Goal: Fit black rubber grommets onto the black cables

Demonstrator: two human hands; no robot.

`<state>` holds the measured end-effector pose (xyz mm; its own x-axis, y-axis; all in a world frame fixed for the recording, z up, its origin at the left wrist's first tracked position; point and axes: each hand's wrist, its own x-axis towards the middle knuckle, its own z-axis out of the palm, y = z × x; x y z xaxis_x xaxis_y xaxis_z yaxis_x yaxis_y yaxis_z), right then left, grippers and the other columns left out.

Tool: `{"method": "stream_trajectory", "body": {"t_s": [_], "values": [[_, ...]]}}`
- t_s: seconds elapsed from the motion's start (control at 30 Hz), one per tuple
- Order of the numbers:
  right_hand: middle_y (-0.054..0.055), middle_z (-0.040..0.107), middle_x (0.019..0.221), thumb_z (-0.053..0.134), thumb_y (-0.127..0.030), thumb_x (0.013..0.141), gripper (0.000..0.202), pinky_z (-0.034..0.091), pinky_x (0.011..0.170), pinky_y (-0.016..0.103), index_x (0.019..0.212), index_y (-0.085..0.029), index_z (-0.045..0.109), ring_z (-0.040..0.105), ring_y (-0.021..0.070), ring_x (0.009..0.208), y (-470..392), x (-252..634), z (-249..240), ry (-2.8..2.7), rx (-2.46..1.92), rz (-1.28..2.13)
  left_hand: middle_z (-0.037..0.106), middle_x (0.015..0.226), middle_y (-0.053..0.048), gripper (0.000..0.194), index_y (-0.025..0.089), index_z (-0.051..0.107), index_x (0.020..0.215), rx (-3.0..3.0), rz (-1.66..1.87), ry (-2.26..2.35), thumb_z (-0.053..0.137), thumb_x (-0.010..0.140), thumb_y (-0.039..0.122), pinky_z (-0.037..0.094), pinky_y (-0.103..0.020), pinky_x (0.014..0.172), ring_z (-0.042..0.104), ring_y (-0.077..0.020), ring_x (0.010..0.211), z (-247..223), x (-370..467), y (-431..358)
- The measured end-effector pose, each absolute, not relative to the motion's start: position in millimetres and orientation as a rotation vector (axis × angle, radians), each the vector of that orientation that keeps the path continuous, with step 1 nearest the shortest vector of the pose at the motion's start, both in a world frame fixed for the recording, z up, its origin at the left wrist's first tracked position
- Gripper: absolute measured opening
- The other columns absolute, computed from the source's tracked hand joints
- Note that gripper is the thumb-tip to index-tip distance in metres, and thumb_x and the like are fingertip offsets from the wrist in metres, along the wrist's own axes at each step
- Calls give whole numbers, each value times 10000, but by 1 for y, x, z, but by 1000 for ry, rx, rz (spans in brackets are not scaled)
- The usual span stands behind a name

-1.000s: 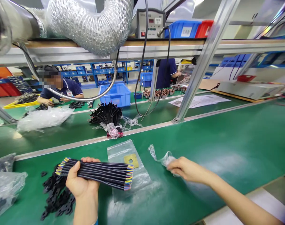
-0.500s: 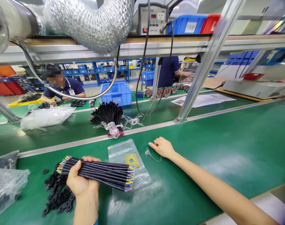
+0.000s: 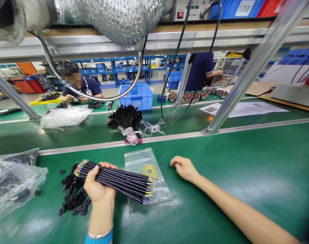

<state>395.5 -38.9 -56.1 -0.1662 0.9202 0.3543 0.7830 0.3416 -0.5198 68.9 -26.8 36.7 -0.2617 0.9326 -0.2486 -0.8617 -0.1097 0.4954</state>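
Note:
A bundle of black cables (image 3: pixel 123 179) with blue, yellow and white wire ends lies across my left hand (image 3: pixel 100 184), whose fingers and thumb are wrapped round it. Beneath its right end is a clear plastic bag (image 3: pixel 136 159) with a yellow square piece (image 3: pixel 153 172) that has a hole in it. To the right of the bag, my right hand (image 3: pixel 185 168) rests low over the green bench with curled fingers; whether they hold anything is hidden. Small black parts (image 3: pixel 74 196) are piled left of my left hand.
Clear bags (image 3: pixel 14 189) lie at the left. Beyond the bench rail stand a bundle of black wires (image 3: pixel 126 122), a blue bin (image 3: pixel 136 96) and papers (image 3: pixel 240 109). A slanted metal post (image 3: pixel 246 78) rises at the right. Two people are across the bench.
The view has shifted, so most things sit further right in it. My right hand's fingers have curled in, and the thin clear strand formerly beside them no longer shows.

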Motion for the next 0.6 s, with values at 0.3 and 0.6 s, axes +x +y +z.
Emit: {"method": "stream_trajectory", "body": {"t_s": [0.3,0.6], "values": [[73,681,934,476,-428,902,339,422,902,447,904,-155,677,592,265,985,102,388,28,-1791,-1681,242,577,630,22,173,141,573,724,92,1675,623,641,567,165,511,-274,604,566,-106,578,36,78,-28],[64,661,1129,680,-516,666,657,493,862,379,1233,-203,568,615,278,1015,-3,281,49,-2295,-978,980,597,683,36,335,216,595,898,495,1621,436,726,595,160,513,-278,648,590,-117,622,33,102,-53]]}}
